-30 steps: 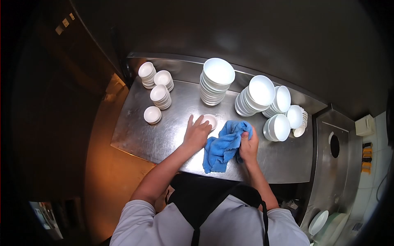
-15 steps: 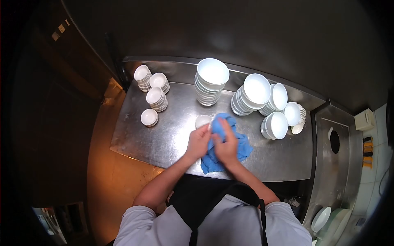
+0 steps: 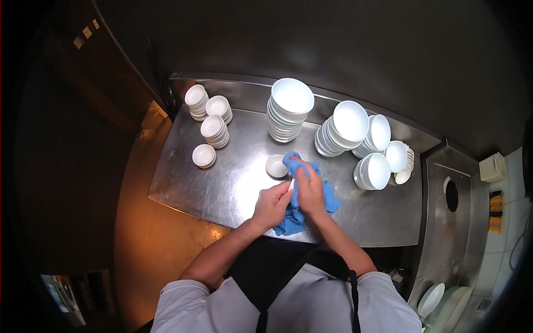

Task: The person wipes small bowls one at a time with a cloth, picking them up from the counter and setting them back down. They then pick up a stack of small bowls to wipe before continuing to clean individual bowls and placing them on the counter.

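My left hand [image 3: 271, 206] is closed on a small white bowl [image 3: 292, 185], of which only a sliver of rim shows between my hands. Pressed against that bowl, my right hand [image 3: 310, 191] grips a blue cloth [image 3: 291, 161]. The rest of the cloth hangs below and spreads over the metal counter to the right. Just beyond my hands, another small white bowl [image 3: 276, 166] sits upright on the counter.
Small bowl stacks [image 3: 213, 129] stand at the left of the steel counter [image 3: 189, 180]. A tall stack of larger bowls [image 3: 291, 100] is at the back middle, with several more stacks [image 3: 350, 122] to the right. A steel sink unit [image 3: 438, 238] adjoins the right side.
My hands have drawn slightly toward me and tilted the held bowl, so less of it shows. The small bowl behind them is now more exposed. The cloth has bunched around my right hand.
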Tool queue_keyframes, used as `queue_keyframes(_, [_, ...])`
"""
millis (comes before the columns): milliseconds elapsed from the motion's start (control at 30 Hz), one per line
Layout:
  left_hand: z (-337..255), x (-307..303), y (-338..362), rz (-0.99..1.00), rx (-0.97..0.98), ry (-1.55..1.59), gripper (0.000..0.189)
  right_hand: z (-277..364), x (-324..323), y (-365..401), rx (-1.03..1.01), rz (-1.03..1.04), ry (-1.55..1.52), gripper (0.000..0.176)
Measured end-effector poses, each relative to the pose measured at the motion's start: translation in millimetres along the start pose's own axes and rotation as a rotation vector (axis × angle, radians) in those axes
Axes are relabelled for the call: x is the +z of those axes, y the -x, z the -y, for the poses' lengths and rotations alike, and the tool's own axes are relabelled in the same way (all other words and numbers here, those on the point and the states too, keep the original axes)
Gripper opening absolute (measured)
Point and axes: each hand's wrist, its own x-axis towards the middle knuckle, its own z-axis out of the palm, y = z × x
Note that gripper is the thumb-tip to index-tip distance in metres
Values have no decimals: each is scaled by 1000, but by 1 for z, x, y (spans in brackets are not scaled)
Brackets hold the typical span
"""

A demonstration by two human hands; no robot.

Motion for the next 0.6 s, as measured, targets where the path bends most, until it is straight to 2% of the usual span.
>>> queue_keyframes(67, [1,-2,-2,51,-14,389,27,4,-19,-11,317,68,-343,35])
queue_keyframes(100, [3,-4,-3,74,-22,585,28,3,-19,-10,322,27,-393,34])
queue_keyframes(167, [15,-7,-13,-40,-164,813,38,-1,-13,-5,338,-44,-493,34])
queue_keyframes(200, [11,-2,-19,-179,-158,847,41,0,-9,-1,284,-76,-323,35])
queue_keyframes(233, [7,2,-24,-317,-145,877,45,4,-4,3,228,-42,-284,36])
queue_keyframes(267, [9,9,-24,-328,-53,865,44,9,2,7,171,-9,-245,36])
queue_keyframes(300, [6,6,-24,-280,-80,869,45,11,8,12,117,22,-208,37])
queue_keyframes(333, [2,3,-21,-229,-113,871,46,11,11,18,179,100,-178,37])
queue_keyframes(367, [-1,3,-20,-176,-147,875,47,11,15,22,-61,113,-12,36])
queue_keyframes(400, [-2,3,-25,-259,-194,832,51,12,18,22,-307,122,156,35])
queue_keyframes(433, [-4,-1,-27,-209,-268,916,51,13,19,22,-553,127,326,34])
queue_keyframes(467, [-5,-10,-25,-159,-347,1001,51,13,15,24,-597,185,371,37])
queue_keyframes(567, [8,-21,-29,-95,-521,1177,51,0,-7,18,-564,425,293,34])
queue_keyframes(600, [8,-22,-31,-91,-567,1224,51,4,-11,21,-456,368,351,37])
